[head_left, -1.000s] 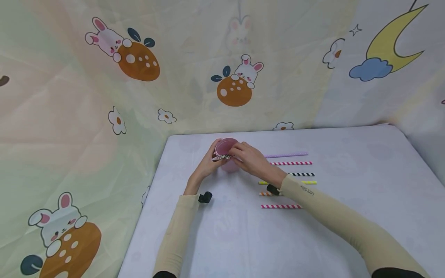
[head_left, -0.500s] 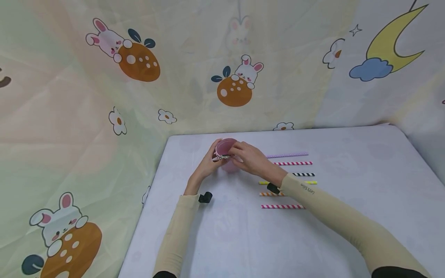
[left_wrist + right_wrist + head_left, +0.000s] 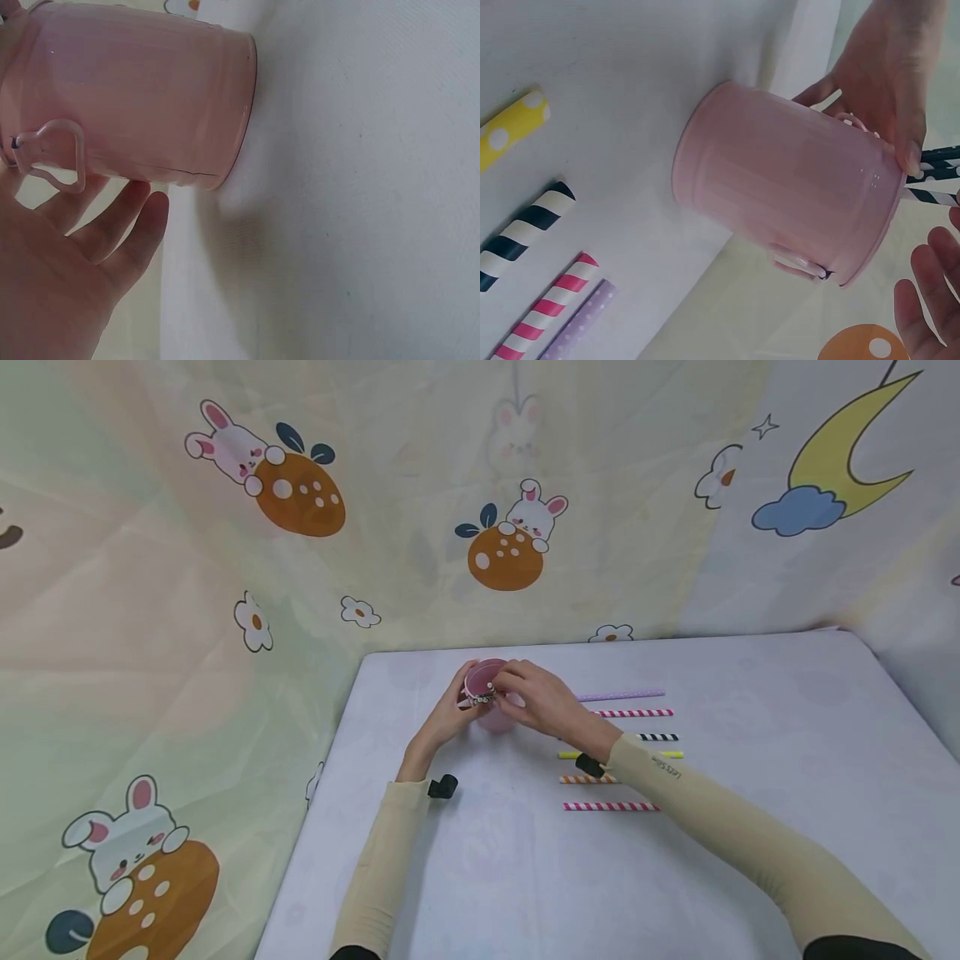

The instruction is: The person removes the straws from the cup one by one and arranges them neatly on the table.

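Observation:
A pink pail (image 3: 497,722) with small side loops stands near the table's far edge. My left hand (image 3: 452,715) holds it at the rim, its thumb at the front; in the left wrist view the other fingers (image 3: 135,244) lie along the pail's side. Black-and-white paper straws (image 3: 939,169), some dotted, stick out of the mouth beside that thumb. My right hand (image 3: 538,700) is over the rim, pinching a black-and-white striped straw (image 3: 930,196) at its end. The right wrist view cuts off that grip at its edge; the straws' lower ends are hidden inside the pail.
Right of the pail, separate paper straws lie in a column: purple dotted (image 3: 622,695), pink striped (image 3: 637,712), black striped (image 3: 660,737), yellow (image 3: 667,754), orange striped (image 3: 588,779) and pink-red striped (image 3: 609,807). My right forearm (image 3: 697,802) passes over some. A printed cloth wall stands behind.
My right hand has shifted slightly up at the rim, and a pale straw tip now shows by its fingers. The left hand and pail have stayed put.

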The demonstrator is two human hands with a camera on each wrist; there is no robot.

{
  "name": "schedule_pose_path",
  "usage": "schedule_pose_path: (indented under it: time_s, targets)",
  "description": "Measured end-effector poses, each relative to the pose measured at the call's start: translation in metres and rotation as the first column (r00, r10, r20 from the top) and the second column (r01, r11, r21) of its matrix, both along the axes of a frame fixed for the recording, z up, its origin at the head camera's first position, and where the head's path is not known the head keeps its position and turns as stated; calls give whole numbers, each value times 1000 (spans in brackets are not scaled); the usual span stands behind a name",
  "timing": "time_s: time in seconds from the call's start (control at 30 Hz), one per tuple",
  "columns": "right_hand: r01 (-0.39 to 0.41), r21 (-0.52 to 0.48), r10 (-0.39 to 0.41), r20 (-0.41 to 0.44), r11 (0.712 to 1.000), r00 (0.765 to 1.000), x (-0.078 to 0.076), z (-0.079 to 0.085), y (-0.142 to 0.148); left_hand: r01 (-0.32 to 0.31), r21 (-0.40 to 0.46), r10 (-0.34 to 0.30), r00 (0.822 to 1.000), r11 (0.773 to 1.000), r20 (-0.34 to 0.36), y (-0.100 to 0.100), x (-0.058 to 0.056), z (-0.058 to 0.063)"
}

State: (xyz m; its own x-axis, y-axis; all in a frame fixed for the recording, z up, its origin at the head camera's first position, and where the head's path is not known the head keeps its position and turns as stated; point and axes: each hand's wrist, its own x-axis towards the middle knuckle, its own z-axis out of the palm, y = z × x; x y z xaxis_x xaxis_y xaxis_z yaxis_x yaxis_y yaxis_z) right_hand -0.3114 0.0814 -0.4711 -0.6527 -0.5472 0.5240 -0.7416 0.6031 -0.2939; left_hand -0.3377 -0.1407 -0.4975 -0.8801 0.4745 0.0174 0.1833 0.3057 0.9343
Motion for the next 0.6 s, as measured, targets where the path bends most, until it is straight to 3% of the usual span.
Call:
schedule_pose_path:
  time_s: [0.27,0.6]
  targets:
    - [32,-28,-33,-16,999,999,1,7,4,11,23,-11,1000,1000,-10,-1,-1,-3]
    - [65,-109,-71,-47,992,996,-1,25,18,-25,4,25,1000,1000,4,1,-1,-2]
